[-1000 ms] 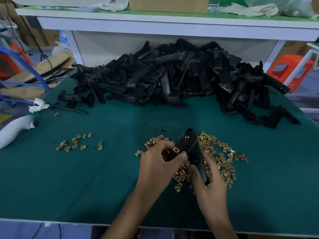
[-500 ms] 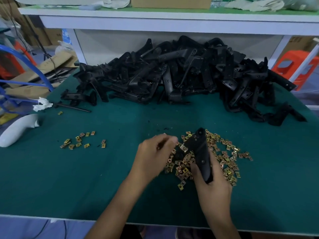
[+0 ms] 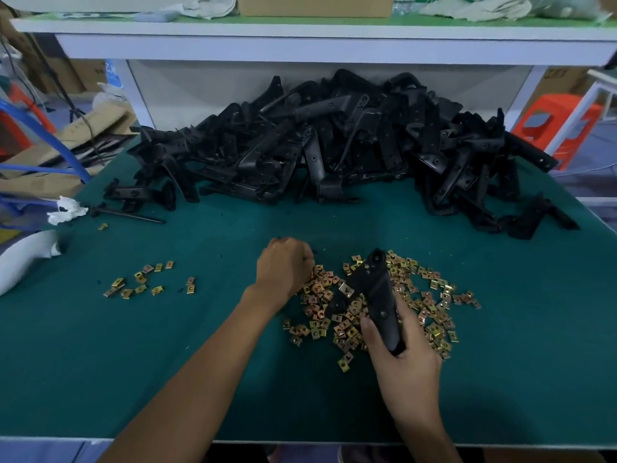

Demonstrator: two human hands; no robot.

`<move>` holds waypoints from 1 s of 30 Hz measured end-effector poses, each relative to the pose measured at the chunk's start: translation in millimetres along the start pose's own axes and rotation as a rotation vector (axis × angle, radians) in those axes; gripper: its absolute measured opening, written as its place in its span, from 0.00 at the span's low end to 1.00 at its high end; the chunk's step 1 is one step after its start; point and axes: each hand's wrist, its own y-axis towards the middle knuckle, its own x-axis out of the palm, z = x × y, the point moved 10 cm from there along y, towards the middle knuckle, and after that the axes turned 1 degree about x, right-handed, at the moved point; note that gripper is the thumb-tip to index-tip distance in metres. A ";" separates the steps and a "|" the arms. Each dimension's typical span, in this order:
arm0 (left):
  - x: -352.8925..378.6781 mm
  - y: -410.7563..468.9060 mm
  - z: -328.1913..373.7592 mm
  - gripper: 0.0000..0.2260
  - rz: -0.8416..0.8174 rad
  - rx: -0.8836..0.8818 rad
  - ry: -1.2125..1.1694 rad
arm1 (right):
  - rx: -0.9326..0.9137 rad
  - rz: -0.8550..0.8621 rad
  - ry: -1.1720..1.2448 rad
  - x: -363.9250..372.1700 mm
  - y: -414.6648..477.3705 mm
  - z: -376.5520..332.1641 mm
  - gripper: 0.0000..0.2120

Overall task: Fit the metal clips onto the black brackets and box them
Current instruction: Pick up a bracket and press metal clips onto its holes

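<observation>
**Fitting step, seen from the head camera.** Nearest the viewer, the right hand [image 3: 404, 359] is gripping a bracket [image 3: 375, 292] by its lower end, wrapped round it. It is holding the bracket slanted above the clip pile [image 3: 430, 305] on the green worktop [image 3: 167, 362]. One clip [image 3: 345, 289] appears to be sitting on the bracket's side arm.

Just to the left, the left hand [image 3: 283, 267] is reaching down onto the pile's left edge, curled under. Its underside is hidden, so whether it is pinching a clip cannot be told.

The step in hand is judged to be the fetching of another clip for the held bracket. The next move is calling for one clip singled out from its neighbours, turned open side toward the bracket, and pushed on until seated, with the right hand bracing the part.

Farther left, a few stray clips [image 3: 147, 282] are lying apart. Beyond, the heap of brackets [image 3: 334, 145] is awaiting fitting, so the task is judged far from done. A carton [image 3: 314, 5] is standing on the shelf [image 3: 300, 31] behind; no box is seen being filled.
</observation>
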 end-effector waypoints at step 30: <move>-24.5 -72.9 36.2 0.04 -0.101 -0.062 -1.275 | -0.069 -0.051 -0.052 5.9 -2.3 -2.2 0.23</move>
